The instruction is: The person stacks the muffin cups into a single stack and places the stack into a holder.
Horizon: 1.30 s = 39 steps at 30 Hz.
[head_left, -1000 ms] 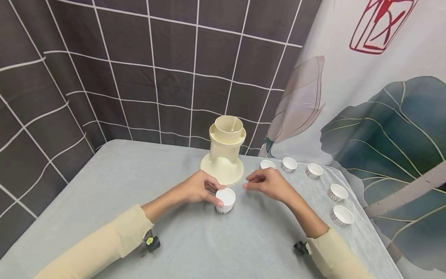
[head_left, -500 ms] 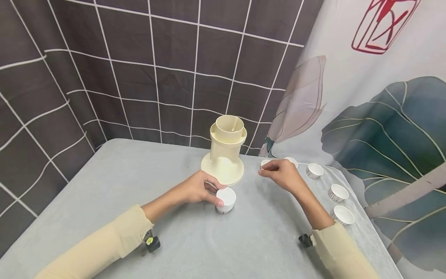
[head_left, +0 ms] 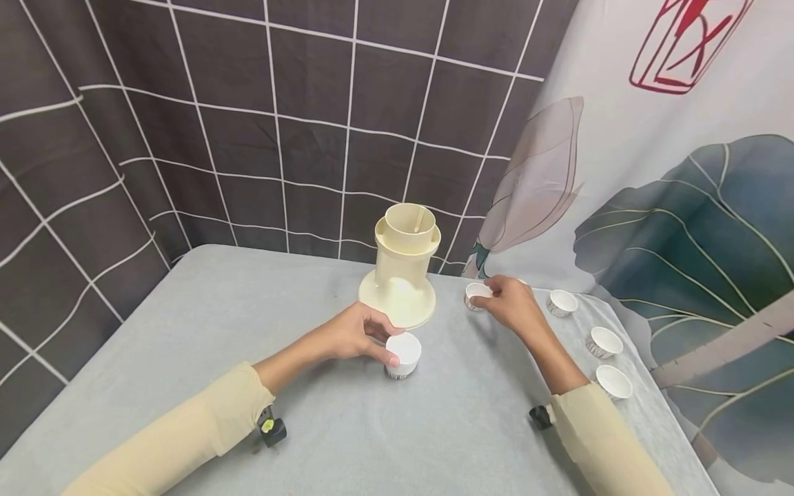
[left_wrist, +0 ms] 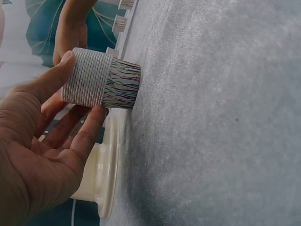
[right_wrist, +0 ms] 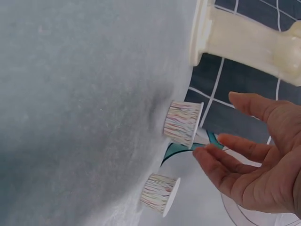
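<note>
My left hand (head_left: 356,337) pinches a stack of paper baking cups (head_left: 403,355), thumb on one side and fingers on the other. In the left wrist view the stack (left_wrist: 101,77) shows many nested white rims above one wall with coloured wavy lines, its base at the cloth. At the back right, my right hand (head_left: 513,303) reaches toward a single paper cup (head_left: 476,296). The right wrist view shows that cup (right_wrist: 182,122) upright on the table, just beyond spread fingertips, a gap between thumb and fingers. A second cup (right_wrist: 159,192) stands beside it.
A cream plastic dispenser (head_left: 406,265) with a round base stands behind the left hand. More single cups stand along the right edge, such as this cup (head_left: 562,303), one mostly hidden by the right hand. A grey cloth (head_left: 298,427) covers the table.
My right hand has moved away from beside the stack, to the right and back, to the cup behind the dispenser's right side. The left hand and its stack have stayed in place.
</note>
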### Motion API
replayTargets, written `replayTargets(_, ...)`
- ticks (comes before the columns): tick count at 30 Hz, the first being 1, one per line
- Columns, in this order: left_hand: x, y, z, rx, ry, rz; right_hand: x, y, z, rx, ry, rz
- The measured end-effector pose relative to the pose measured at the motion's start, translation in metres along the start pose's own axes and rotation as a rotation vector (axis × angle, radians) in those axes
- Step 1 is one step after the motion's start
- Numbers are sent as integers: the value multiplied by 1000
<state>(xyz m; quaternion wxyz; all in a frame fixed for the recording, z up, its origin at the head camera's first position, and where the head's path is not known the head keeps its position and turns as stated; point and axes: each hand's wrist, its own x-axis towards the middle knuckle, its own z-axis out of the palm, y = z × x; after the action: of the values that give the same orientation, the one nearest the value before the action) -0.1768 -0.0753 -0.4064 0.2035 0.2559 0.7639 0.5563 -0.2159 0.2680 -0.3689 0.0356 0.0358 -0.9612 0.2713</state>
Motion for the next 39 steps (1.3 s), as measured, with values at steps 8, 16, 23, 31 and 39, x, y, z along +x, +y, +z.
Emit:
replayTargets(8, 2, -3, 1, -7, 2, 10, 53, 61, 38, -45, -33, 41)
replayTargets(16, 1, -1, 2, -29, 22, -13, 82, 97, 60, -63, -86, 53)
replayTargets(23, 0, 1, 1, -23, 43, -38, 82, 97, 60, -68, -48, 45)
replayTargets(31, 0, 0, 1, -11, 49, -52, 76, 92, 59, -39, -9, 23)
replayTargets(39, 0, 0, 0, -3, 44, -38, 14, 6, 17, 48, -24, 18)
